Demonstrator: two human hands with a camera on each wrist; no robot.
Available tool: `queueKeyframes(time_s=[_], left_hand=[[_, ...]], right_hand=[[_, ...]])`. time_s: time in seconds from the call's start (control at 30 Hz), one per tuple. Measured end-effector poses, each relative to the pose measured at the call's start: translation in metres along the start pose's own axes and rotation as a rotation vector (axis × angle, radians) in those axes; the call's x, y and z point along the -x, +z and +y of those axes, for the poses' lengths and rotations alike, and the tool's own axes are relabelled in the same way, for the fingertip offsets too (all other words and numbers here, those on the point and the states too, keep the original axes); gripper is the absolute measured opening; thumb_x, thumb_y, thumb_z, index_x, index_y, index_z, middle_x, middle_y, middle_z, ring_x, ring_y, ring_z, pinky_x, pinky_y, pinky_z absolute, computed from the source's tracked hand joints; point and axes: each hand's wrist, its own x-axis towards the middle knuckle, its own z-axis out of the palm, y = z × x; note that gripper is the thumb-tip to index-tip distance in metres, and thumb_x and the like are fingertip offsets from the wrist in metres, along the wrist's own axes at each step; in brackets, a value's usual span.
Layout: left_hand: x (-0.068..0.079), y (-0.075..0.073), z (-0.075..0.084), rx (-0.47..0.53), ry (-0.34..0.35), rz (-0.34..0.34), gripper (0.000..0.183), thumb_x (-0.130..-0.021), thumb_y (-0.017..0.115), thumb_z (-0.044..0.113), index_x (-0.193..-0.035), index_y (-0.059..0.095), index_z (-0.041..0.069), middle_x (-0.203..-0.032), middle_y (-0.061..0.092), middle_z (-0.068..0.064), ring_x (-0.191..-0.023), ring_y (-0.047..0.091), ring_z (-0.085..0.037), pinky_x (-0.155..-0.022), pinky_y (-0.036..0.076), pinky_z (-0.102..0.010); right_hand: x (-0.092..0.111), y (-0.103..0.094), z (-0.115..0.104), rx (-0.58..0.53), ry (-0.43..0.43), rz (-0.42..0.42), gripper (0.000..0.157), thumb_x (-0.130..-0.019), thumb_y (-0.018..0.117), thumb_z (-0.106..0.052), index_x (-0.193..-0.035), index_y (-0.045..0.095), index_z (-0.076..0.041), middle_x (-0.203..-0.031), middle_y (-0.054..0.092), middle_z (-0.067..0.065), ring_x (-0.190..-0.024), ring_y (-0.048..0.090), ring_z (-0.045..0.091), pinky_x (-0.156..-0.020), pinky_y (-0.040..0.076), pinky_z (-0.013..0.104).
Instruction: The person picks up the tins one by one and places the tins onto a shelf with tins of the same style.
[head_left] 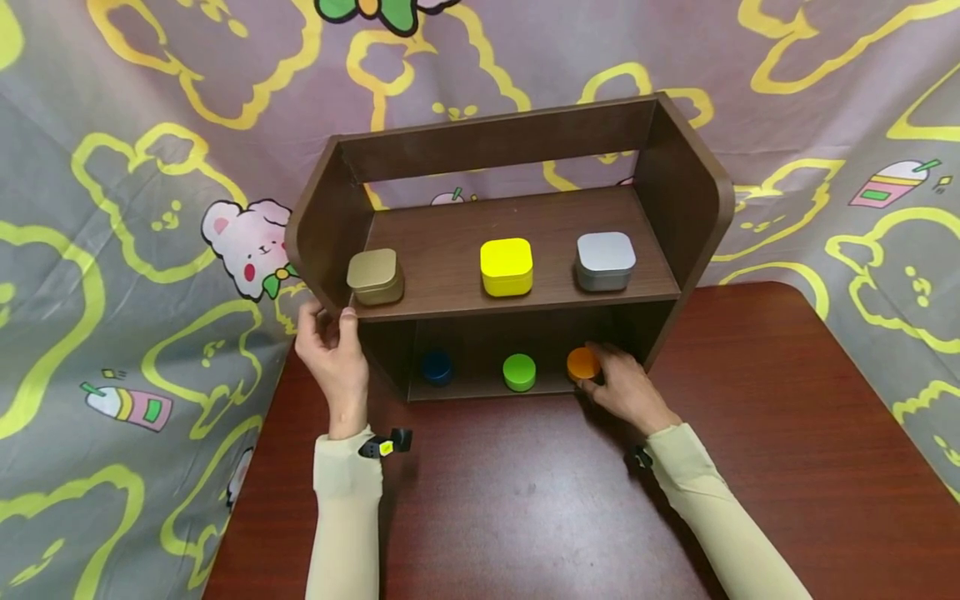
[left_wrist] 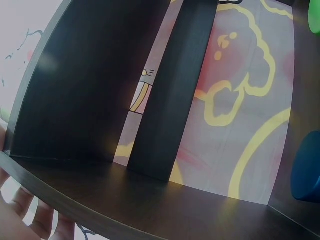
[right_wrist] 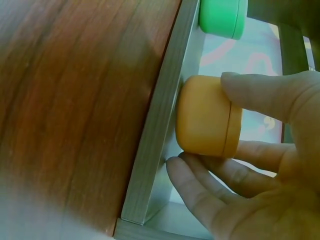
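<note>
A brown two-tier shelf stands on the table. My left hand holds the front edge of its left side panel, with the fingers round the outer side. On the lower tier at the right, my right hand pinches a small round orange container between thumb and fingers. The orange container sits at the shelf's front lip. Left of it on the same tier are a green round container and a dark blue one.
On the upper tier sit a gold square tin, a yellow one and a silver-grey one. The reddish-brown table extends in front of the shelf. A patterned curtain hangs behind and at both sides.
</note>
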Motion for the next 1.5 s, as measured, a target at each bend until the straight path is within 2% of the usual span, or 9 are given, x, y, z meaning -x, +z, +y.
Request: queueKeyframes(time_s=[0.27, 0.53, 0.77, 1.07, 1.33, 1.5], left_hand=[[0.0, 0.0, -0.001, 0.0, -0.009, 0.006, 0.016, -0.09, 0.063, -0.002, -0.105, 0.067, -0.007, -0.095, 0.068, 0.009, -0.088, 0.064, -0.006, -0.079, 0.053, -0.021], [0.0, 0.003, -0.001, 0.006, -0.007, 0.026, 0.013, -0.091, 0.062, -0.003, -0.102, 0.067, -0.006, -0.093, 0.066, 0.013, -0.087, 0.062, -0.006, -0.078, 0.05, -0.019], [0.0, 0.001, -0.002, 0.005, -0.003, 0.014, 0.017, -0.089, 0.064, -0.002, -0.105, 0.065, -0.009, -0.094, 0.067, 0.009, -0.088, 0.063, -0.009, -0.078, 0.051, -0.021], [0.004, 0.004, 0.016, 0.013, -0.025, 0.005, 0.016, -0.09, 0.062, -0.001, -0.104, 0.066, -0.007, -0.095, 0.067, 0.012, -0.091, 0.062, -0.009, -0.082, 0.051, -0.021], [0.001, 0.0, -0.001, -0.003, -0.031, 0.006, 0.014, -0.09, 0.064, -0.001, -0.104, 0.068, -0.002, -0.096, 0.067, 0.01, -0.09, 0.062, -0.008, -0.081, 0.052, -0.022], [0.0, -0.001, -0.003, 0.0, -0.015, -0.006, 0.014, -0.091, 0.065, 0.002, -0.103, 0.069, 0.002, -0.097, 0.068, 0.01, -0.091, 0.064, -0.01, -0.08, 0.053, -0.023]], right_hand=[[0.0, 0.002, 0.001, 0.004, 0.023, -0.021, 0.063, -0.091, 0.074, -0.016, -0.145, 0.052, 0.01, -0.139, 0.059, 0.032, -0.122, 0.062, 0.049, -0.105, 0.049, 0.061], [0.001, 0.003, 0.002, 0.001, 0.032, -0.022, 0.065, -0.091, 0.073, -0.017, -0.146, 0.05, 0.009, -0.142, 0.057, 0.032, -0.125, 0.06, 0.049, -0.107, 0.047, 0.062], [0.004, 0.001, 0.0, 0.006, 0.024, -0.016, 0.066, -0.092, 0.073, -0.017, -0.148, 0.049, 0.009, -0.145, 0.054, 0.033, -0.128, 0.058, 0.05, -0.108, 0.047, 0.062], [0.014, -0.005, -0.006, 0.018, -0.002, 0.017, 0.071, -0.09, 0.077, -0.021, -0.148, 0.049, 0.008, -0.147, 0.053, 0.034, -0.129, 0.058, 0.051, -0.106, 0.048, 0.062], [0.021, -0.014, -0.013, 0.062, -0.011, 0.052, 0.067, -0.09, 0.077, -0.019, -0.146, 0.052, 0.006, -0.145, 0.055, 0.032, -0.127, 0.059, 0.05, -0.104, 0.05, 0.061], [0.028, -0.018, -0.02, 0.068, -0.049, 0.093, 0.064, -0.089, 0.079, -0.017, -0.142, 0.055, 0.007, -0.14, 0.059, 0.03, -0.12, 0.064, 0.048, -0.099, 0.054, 0.06]])
